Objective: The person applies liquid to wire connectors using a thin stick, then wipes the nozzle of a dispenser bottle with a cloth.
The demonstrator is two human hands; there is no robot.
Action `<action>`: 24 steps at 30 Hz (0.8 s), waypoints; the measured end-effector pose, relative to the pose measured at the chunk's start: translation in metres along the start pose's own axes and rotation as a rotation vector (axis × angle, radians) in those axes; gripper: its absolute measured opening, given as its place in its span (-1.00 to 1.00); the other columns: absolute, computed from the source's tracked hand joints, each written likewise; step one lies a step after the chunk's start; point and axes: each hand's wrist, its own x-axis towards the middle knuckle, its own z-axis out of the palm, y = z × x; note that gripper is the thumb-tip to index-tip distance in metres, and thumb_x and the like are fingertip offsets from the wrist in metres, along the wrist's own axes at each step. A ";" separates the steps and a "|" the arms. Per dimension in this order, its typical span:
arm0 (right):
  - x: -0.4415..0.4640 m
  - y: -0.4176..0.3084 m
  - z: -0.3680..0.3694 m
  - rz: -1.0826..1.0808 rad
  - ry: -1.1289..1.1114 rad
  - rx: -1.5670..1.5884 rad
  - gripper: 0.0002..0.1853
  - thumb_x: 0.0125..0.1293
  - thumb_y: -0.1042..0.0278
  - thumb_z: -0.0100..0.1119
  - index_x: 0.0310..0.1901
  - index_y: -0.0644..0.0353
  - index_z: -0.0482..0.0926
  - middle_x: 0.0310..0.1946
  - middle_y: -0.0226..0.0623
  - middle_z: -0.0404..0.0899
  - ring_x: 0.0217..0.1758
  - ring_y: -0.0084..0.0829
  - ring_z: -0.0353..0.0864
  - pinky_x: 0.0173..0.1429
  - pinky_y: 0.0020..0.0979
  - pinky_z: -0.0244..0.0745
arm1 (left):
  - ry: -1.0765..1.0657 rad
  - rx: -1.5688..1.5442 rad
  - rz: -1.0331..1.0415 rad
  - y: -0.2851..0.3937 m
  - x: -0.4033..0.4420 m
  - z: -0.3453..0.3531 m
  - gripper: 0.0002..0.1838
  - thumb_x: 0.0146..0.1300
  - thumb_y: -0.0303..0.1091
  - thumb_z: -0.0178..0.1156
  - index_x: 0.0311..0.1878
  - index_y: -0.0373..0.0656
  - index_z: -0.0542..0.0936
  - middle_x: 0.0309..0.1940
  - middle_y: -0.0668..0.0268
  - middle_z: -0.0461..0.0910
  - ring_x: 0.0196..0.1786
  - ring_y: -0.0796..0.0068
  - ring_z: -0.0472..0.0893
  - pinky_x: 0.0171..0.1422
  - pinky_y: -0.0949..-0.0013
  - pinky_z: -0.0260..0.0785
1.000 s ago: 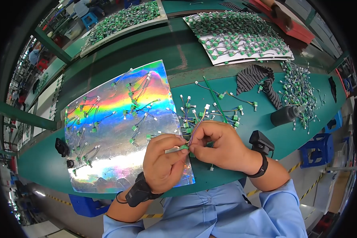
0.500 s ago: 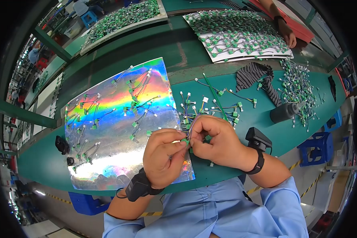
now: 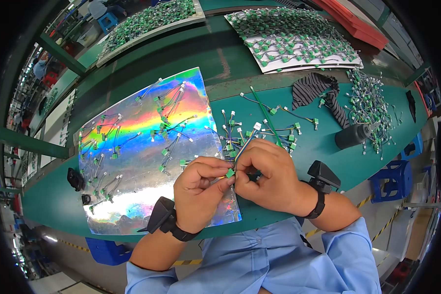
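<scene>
Head view: wired connector (image 3: 230,173) between left hand (image 3: 198,191) and right hand (image 3: 272,179).

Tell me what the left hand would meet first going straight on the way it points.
Most likely the right hand, just past the green connector that the left hand holds; whether the two hands already touch is hard to tell.

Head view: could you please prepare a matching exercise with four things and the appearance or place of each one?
1. held connector
2. sheet
3. bottle
4. cloth

A. striped
B. shiny, with rainbow reflections
C. plain and dark
D. green, between the left hand and right hand

Pairs: 1-D, 2-B, 3-C, 4-A.
</scene>
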 end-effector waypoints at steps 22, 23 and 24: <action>-0.006 0.007 -0.008 0.347 -0.153 0.475 -0.89 0.15 0.57 0.29 -0.31 0.23 0.55 -0.40 -0.43 0.50 -0.41 -0.63 0.50 -0.35 -0.55 0.43 | -0.031 0.473 0.184 0.010 0.004 -0.002 -0.64 0.03 -0.72 0.35 -0.07 -0.23 0.61 -0.05 0.12 0.60 -0.02 0.23 0.64 0.03 0.29 0.50; -0.005 0.006 -0.009 0.377 -0.163 0.515 -0.89 0.16 0.56 0.30 -0.30 0.23 0.55 -0.40 -0.43 0.50 -0.41 -0.63 0.50 -0.34 -0.55 0.43 | -0.058 0.527 0.223 0.011 0.005 -0.003 -0.64 0.03 -0.73 0.34 -0.07 -0.23 0.61 -0.06 0.12 0.60 -0.03 0.22 0.64 0.02 0.28 0.51; -0.004 0.005 -0.011 0.412 -0.199 0.551 -0.89 0.17 0.56 0.30 -0.30 0.23 0.55 -0.39 -0.44 0.50 -0.40 -0.65 0.50 -0.33 -0.56 0.43 | -0.084 0.581 0.263 0.013 0.007 -0.005 -0.63 0.02 -0.73 0.34 -0.07 -0.23 0.61 -0.06 0.12 0.61 -0.03 0.20 0.64 0.00 0.28 0.51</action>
